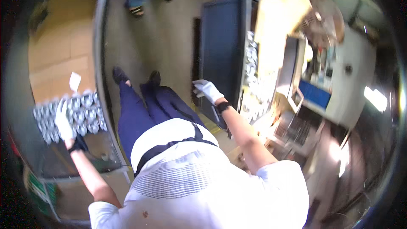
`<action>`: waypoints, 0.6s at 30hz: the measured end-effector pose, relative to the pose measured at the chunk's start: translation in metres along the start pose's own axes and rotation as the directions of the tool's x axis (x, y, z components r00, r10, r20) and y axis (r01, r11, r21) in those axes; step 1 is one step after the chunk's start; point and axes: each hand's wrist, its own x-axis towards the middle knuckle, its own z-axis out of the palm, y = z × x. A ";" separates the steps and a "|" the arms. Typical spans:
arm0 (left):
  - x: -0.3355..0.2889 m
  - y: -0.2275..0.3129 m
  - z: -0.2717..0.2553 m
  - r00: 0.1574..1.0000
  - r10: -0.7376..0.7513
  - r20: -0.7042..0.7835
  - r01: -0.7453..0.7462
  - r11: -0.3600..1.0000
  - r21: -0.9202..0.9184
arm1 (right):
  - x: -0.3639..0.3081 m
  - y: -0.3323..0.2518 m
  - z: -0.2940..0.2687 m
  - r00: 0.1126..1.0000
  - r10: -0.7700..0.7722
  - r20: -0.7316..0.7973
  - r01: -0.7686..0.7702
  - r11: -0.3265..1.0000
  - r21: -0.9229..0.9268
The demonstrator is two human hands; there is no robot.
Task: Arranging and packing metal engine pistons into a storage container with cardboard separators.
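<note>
1. Well, we have our left hand in its white fabric glove (63,123) over the close rows of shiny silver cup-like pieces (87,112) on the left tabletop with a grey rim (98,46); its fingers reach out straight, but we cannot tell whether they grip a piece or merely rest above one
2. Our right hand, gloved in white too (207,90), hangs in the air beside the dark blue flat-sided cabinet (220,46), fingers loosely apart, with nothing visible in it
3. We take the tight rows as a way to save room and keep every piece within arm's reach; the flat brown cardboard (63,59) beyond them probably shields the surface, and the gloves probably guard both skin and shine
4. A small white paper slip (75,82) lies on the cardboard just beyond the rows, perhaps left there to be easily seen
5. Our glove covers some of the pieces, and blur hides their exact shape and whether cardboard runs under them
6. More silver pieces (252,55) stand past the cabinet, partly lost in glare; the blue flat panel (314,94) farther right is too smeared to identify, and another person's sandalled foot (136,11) shows near the top, the body cut off
</note>
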 end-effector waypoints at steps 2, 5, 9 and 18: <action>0.005 0.042 0.011 0.996 -0.074 0.041 0.079 0.989 -0.126 | -0.012 0.017 -0.013 0.995 0.052 -0.088 -0.043 0.994 0.097; 0.001 0.111 0.068 0.991 0.023 0.132 -0.015 0.998 -0.058 | -0.042 0.055 -0.031 0.931 -0.023 -0.363 0.132 0.952 0.277; -0.041 0.157 0.143 0.935 0.127 0.332 -0.128 0.992 -0.019 | -0.084 0.135 -0.076 0.642 0.211 -0.737 0.402 0.726 0.558; -0.061 0.199 0.304 0.729 0.050 0.683 0.588 0.464 -0.662 | -0.131 0.334 -0.189 0.569 0.535 -0.625 0.426 0.458 0.780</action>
